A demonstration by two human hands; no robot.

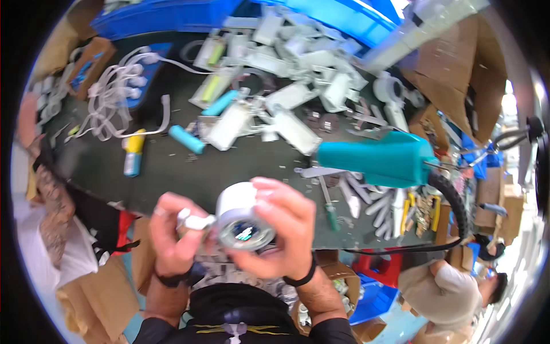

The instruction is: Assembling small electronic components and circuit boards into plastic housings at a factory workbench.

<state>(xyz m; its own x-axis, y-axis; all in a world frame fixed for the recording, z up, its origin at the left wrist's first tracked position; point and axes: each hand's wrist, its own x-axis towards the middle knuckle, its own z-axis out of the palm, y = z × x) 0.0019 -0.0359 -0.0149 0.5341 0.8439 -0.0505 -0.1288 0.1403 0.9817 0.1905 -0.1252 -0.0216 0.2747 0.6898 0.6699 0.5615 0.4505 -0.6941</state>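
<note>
In front of my body, my right hand (283,223) grips a white cylindrical device (236,200) from its right side. Its round end, with a grey rim and a dark glassy centre, is tilted toward me. At the device's left side, my left hand (175,232) pinches a small white part (195,221); its exact kind is blurred, and it seems to touch the device. Both hands are raised over the near edge of the dark work table (166,178).
A teal power tool (378,160) with a black cable lies right of my hands, near a green-handled screwdriver (331,215). White housings (292,126), tangled white cables (114,86) and blue cylinders (187,139) lie on the table. Other people are at left (54,223) and right (447,292).
</note>
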